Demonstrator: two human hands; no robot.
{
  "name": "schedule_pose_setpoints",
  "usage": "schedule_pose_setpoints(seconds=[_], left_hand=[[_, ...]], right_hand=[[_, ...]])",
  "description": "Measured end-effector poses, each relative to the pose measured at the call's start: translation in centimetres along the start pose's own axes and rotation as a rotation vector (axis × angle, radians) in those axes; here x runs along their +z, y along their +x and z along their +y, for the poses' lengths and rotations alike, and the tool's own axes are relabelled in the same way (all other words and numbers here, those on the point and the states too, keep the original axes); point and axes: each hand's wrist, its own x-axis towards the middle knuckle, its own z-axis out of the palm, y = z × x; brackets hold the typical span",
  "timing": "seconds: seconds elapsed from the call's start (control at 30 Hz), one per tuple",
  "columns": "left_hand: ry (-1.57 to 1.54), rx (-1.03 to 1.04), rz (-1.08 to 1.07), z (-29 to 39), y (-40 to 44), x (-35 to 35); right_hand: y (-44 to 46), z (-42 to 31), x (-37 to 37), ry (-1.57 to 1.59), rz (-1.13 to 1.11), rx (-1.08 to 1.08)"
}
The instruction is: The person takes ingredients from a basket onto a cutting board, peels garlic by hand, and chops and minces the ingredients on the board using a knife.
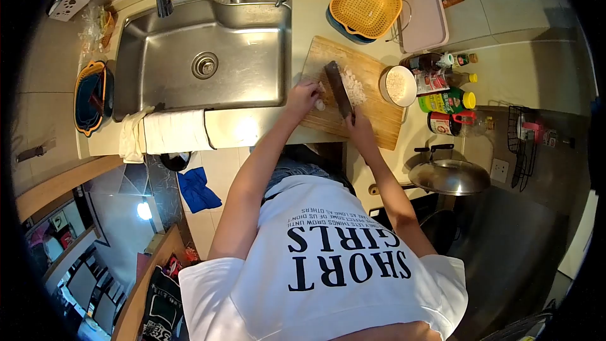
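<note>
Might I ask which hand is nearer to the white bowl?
Right: the right hand, holding the knife, is left of the white bowl; the left hand is farther left, beyond the knife.

Cutting bd: lt brn, wood grain. Chopped pcs on bd: whitish. Bowl R of bd: white. Basket beyond bd: yel-orange, hole pattern.

1 knife (dark blade) slanted over board, pale pieces alongside.

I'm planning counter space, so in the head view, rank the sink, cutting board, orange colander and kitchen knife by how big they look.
Largest to smallest:
1. Steel sink
2. Wooden cutting board
3. Orange colander
4. Kitchen knife
</note>
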Motion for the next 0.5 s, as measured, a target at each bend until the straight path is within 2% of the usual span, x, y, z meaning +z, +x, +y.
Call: schedule_pose_setpoints(seconds=[0.17, 0.23, 0.5], left_hand=[[0.014, -0.004, -0.038, -0.4, 0.2, -0.1], [0.010, 0.004, -0.016, -0.8, 0.1, 0.2], [0.073, 0.056, 0.009, -1.1, -0.2, 0.8]], right_hand=[[-0.6, -2.0, -0.5, -0.009, 0.038, 0.010], [-0.4, -2.5, -0.5, -0.038, 0.077, -0.128], [0.0, -2.9, -0.3, -0.045, 0.028, -0.085]])
